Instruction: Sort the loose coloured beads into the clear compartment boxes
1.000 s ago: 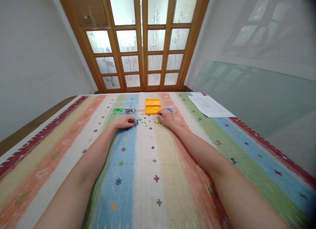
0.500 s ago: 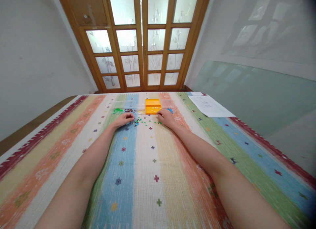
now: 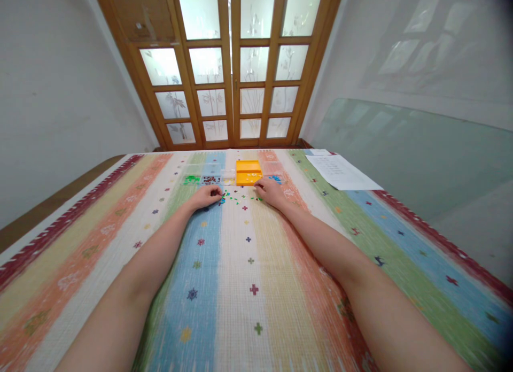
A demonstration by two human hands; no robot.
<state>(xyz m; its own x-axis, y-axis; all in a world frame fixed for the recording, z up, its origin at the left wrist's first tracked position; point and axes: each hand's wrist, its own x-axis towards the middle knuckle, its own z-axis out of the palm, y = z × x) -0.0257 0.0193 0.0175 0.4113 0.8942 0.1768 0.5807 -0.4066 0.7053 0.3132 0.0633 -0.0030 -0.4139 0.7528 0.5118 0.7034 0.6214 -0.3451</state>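
My left hand (image 3: 206, 197) rests at the left edge of a loose scatter of small green, blue and dark pieces (image 3: 232, 198) on the cloth. Its thumb and fingers are closed together; anything between them is too small to make out. On the other side, my right hand (image 3: 269, 191) is also closed, fingertips by the front right corner of an open yellow box (image 3: 248, 167). Whatever those fingers hold is hidden. White pieces (image 3: 253, 175) lie in the yellow box. Clear boxes beside it hold green pieces (image 3: 192, 180), dark red pieces (image 3: 211, 180) and blue pieces (image 3: 274, 178).
A striped, patterned tablecloth (image 3: 236, 286) covers the table. White paper sheets (image 3: 342, 171) lie at the far right. Beyond the table stand wooden doors (image 3: 232, 67) with frosted panes, and a glass panel (image 3: 401, 147) leans along the right wall.
My left hand has shifted slightly right, toward the scattered pieces, and its fingers have drawn closer together. My right hand is almost where it was.
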